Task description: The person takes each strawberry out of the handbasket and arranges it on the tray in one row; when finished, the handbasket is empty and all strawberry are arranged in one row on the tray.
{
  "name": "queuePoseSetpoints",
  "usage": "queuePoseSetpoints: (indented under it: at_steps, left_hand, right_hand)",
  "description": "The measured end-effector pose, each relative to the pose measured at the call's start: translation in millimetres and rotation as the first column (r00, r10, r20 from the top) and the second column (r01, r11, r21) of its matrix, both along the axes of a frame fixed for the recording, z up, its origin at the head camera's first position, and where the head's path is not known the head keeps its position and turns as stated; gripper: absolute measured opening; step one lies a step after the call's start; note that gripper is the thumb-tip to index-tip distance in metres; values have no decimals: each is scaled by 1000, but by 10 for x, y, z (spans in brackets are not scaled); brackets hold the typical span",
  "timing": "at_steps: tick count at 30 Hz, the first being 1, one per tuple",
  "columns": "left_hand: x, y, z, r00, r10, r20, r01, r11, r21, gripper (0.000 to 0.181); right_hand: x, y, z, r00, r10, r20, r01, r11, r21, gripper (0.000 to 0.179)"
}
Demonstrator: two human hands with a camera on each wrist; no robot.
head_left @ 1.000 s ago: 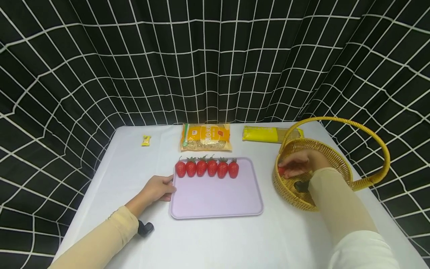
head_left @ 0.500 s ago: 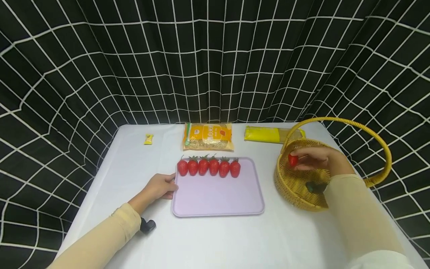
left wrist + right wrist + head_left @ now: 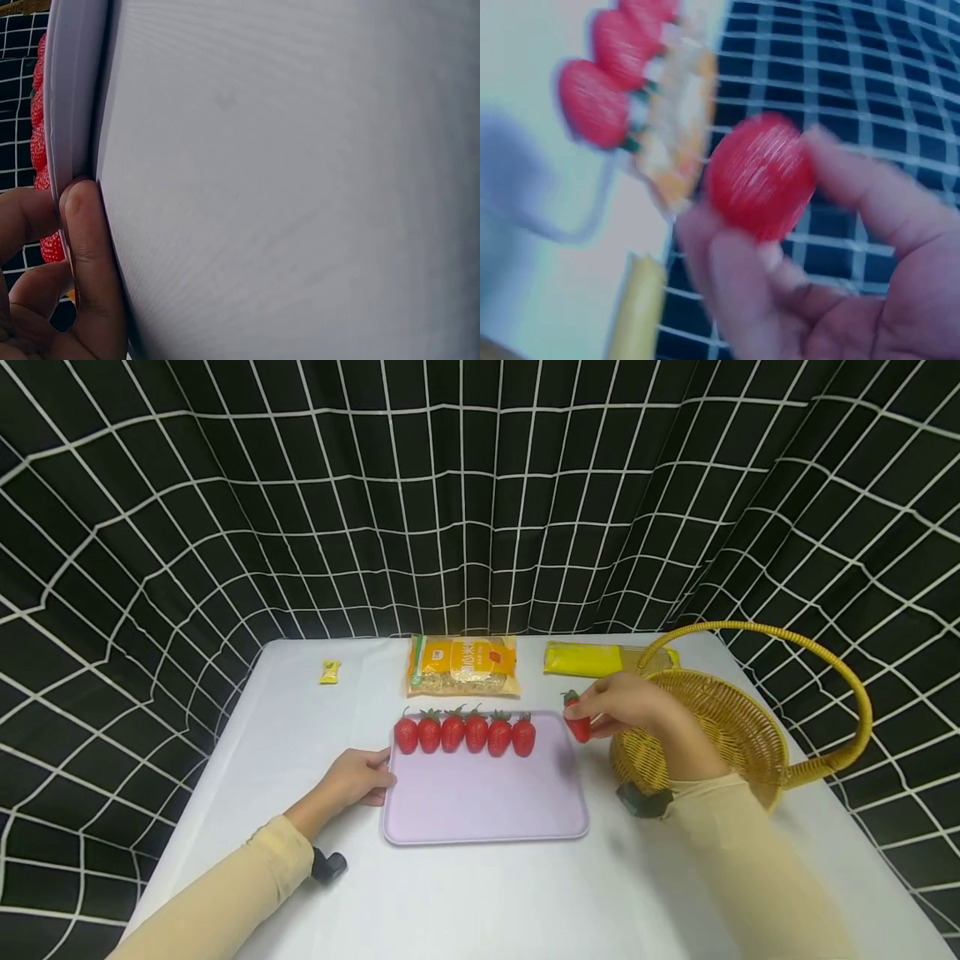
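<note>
My right hand (image 3: 628,703) pinches a strawberry (image 3: 577,725) between thumb and fingers, its green leaves upward, over the right edge of a pale lilac tray (image 3: 480,802). In the right wrist view this strawberry (image 3: 761,176) appears large and a little blurred. Several strawberries (image 3: 475,733) lie side by side along the tray's far edge, leaves pointing away from me. At the tray's left side my left hand (image 3: 356,778) grips the rim; in the left wrist view the fingers (image 3: 86,225) press against the tray wall (image 3: 75,97).
A yellow wicker basket (image 3: 768,735) with a tall arched handle stands right of the tray, partly behind the right arm. Along the back lie an orange food packet (image 3: 463,667), a long yellow packet (image 3: 585,659) and a small yellow wrapped piece (image 3: 329,672). Black gridded curtains enclose the table.
My right hand has lifted a strawberry out of the basket and carried it left to the tray's right edge. The left hand stays on the tray rim.
</note>
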State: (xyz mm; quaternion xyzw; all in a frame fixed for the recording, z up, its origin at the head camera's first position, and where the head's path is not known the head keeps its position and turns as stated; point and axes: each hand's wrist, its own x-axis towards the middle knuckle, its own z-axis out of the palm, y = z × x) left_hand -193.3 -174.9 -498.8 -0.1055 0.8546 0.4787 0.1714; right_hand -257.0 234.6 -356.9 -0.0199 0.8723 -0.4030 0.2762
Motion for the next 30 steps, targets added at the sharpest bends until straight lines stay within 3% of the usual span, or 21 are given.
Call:
queuePoseSetpoints:
  at_steps: [3,9,13,18,25,30]
  left_hand:
    - [2,3,0,1000,7,1,-7,1000,2,66]
    - [11,4,5,1000,15,1,-15,1000,-7,65]
    - [20,-1,7,1000,12,0,-12,1000,-17,65]
    - [29,-9,-3,1000,14,-2,-14,1000,-23,65]
    - [28,-4,-7,1000,21,1,-21,1000,-21,66]
    - [15,-1,3,1000,15,-7,-15,1000,-26,65]
  right_hand:
    - [-62,-273,-189,1000,-7,-30,11,988,153,41]
    - [-224,-535,-555,995,-14,-95,50,921,385,35]
    - [-291,-623,-722,993,-86,-78,110,918,381,35]
    - [-336,-686,-806,987,-140,-75,158,921,357,41]
    - [-381,-674,-844,986,-126,-112,161,898,410,51]
    - [-400,-646,-872,986,-101,-133,148,897,416,47]
